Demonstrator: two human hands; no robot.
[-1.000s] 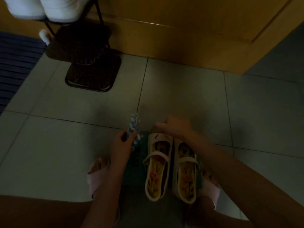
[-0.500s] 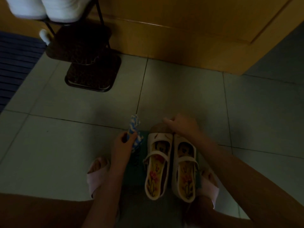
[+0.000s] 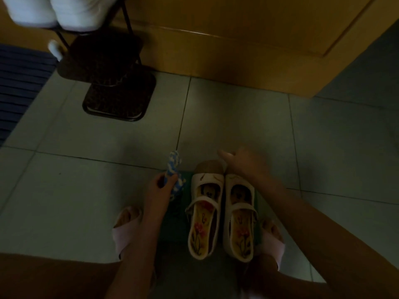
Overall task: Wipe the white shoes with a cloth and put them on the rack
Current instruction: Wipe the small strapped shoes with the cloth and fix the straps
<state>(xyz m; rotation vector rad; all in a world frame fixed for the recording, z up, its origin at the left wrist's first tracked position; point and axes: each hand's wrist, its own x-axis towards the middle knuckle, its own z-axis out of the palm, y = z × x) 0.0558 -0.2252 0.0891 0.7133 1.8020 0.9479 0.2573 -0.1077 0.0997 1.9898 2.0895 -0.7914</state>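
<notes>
The dark rack (image 3: 117, 98) stands well ahead and left of her right hand (image 3: 246, 164), which rests loosely open on the toes of the white shoes (image 3: 222, 214), heels toward her, while her left hand (image 3: 158, 190), just beside them, clutches the cloth (image 3: 173, 169).

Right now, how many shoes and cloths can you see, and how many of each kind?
White strap shoes on the floor: 2
White shoes on the rack: 2
Pink slippers on the person's feet: 2
Blue-and-white cloth in the left hand: 1
Total: 7
</notes>
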